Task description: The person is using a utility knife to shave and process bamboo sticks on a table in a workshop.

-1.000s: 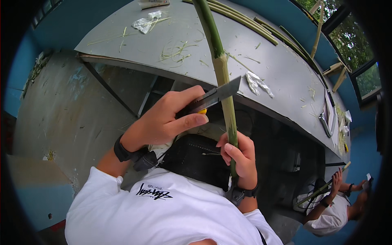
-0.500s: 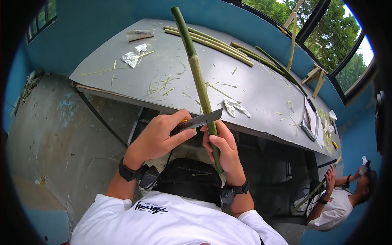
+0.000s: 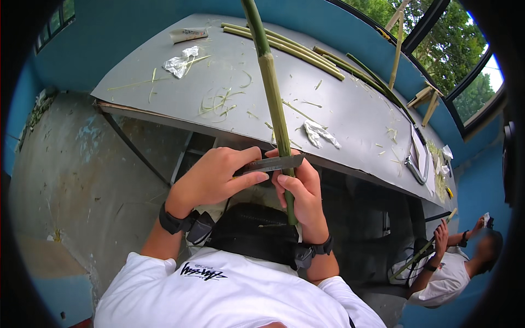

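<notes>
A long bamboo stalk [image 3: 274,95] rises from my lap across the table edge, its upper end cut off by the picture's top. Its middle is scraped pale, while the skin is green above the node and near the bottom. My right hand [image 3: 302,188] is wrapped round the lower part. My left hand [image 3: 219,177] grips a box cutter [image 3: 273,163], whose broad grey blade lies across the front of the stalk, right by my right fingers. The cutter's handle is mostly hidden in my left palm.
On the grey table [image 3: 191,120] lie green shavings, crumpled tissues [image 3: 320,134], a paper cup [image 3: 188,34] and several bamboo poles [image 3: 284,50]. A metal-framed saw [image 3: 418,169] rests near the right end. Beyond it, a co-worker [image 3: 445,270] sits holding a bamboo stalk.
The box cutter's blade has moved down the stalk, closer to my right fingers. The stalk's top has shifted up, out of the picture. The whole view has shifted slightly.
</notes>
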Tool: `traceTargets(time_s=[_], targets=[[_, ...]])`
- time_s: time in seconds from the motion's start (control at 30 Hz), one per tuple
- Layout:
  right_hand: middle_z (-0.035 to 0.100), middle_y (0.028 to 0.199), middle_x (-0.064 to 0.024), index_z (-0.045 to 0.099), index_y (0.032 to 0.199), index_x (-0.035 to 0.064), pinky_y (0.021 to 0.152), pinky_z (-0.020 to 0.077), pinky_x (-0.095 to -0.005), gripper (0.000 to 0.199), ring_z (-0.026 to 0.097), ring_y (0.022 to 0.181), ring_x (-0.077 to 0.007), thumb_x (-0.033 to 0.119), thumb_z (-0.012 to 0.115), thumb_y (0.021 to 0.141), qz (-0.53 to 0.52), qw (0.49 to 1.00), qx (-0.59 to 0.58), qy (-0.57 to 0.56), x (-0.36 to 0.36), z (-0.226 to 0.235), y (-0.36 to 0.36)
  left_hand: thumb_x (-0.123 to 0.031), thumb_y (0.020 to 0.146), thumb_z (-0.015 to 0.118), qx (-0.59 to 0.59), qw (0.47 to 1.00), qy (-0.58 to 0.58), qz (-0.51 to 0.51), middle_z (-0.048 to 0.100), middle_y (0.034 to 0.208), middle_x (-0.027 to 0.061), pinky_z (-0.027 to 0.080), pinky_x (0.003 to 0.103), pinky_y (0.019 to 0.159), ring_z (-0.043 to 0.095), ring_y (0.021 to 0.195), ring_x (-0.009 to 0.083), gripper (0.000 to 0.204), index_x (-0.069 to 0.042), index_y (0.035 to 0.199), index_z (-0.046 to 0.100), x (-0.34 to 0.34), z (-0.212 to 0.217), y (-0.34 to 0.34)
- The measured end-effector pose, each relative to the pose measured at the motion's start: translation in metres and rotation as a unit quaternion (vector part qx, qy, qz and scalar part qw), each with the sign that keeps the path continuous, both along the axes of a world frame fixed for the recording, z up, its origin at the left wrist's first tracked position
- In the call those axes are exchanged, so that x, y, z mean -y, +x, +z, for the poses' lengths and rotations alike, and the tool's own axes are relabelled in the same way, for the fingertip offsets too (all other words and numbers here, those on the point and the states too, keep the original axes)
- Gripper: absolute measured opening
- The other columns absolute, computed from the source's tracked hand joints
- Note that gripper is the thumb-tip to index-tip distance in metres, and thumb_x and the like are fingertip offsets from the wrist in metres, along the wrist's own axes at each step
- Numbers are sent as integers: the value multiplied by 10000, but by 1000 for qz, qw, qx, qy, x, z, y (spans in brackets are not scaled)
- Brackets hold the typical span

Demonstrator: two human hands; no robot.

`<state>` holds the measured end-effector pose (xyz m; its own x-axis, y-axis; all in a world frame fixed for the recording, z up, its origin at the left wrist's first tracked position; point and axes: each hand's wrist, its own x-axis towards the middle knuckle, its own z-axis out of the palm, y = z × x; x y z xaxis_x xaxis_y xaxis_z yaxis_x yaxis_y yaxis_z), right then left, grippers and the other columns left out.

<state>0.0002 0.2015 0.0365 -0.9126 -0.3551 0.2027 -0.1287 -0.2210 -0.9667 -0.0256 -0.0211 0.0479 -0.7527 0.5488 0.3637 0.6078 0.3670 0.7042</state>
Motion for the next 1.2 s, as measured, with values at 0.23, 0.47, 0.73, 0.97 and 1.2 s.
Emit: traceTargets(time_s=[0.23, 0.47, 0.73, 0.97, 1.2], targets=[[495, 762, -17, 470, 1395, -12, 402, 371, -208, 403, 466, 569, -71, 122, 526, 1019, -21, 995, 88, -45, 5, 2, 3, -310, 964, 698, 9, 998, -20, 58, 579, 693, 192, 431, 411, 591, 568, 625, 379, 327, -1, 973, 590, 2, -5, -3], [519, 767, -39, 534, 1151, -22, 395, 346, -219, 215, 457, 507, -75, 95, 554, 971, -39, 997, 44, -43, -1, -4, 7, -311, 945, 718, 31, 998, 5, 62, 545, 674, 182, 408, 389, 575, 509, 584, 347, 339, 1, 953, 584, 6, 5, -1], [508, 647, -34, 547, 1123, 5, 370, 333, -219, 237, 442, 473, -74, 235, 540, 1066, -37, 990, 133, -15, -7, -17, 22, -301, 919, 747, 30, 999, 13, 29, 534, 669, 159, 399, 388, 573, 503, 585, 329, 342, -7, 924, 573, 3, 1, -1], [504, 605, -44, 571, 962, 11, 363, 333, -229, 278, 436, 439, -86, 271, 560, 1062, -51, 991, 126, -1, -13, -38, 22, -300, 920, 745, 29, 999, -3, 25, 553, 677, 161, 404, 396, 579, 533, 599, 345, 335, -12, 924, 576, 1, -1, -2], [459, 550, -36, 550, 976, 16, 361, 326, -236, 407, 402, 384, -96, 390, 441, 1094, 17, 987, 156, -41, -16, -29, 19, -285, 916, 753, 52, 998, -22, 30, 536, 674, 158, 404, 387, 583, 502, 590, 313, 340, -1, 929, 567, 1, -1, -3]])
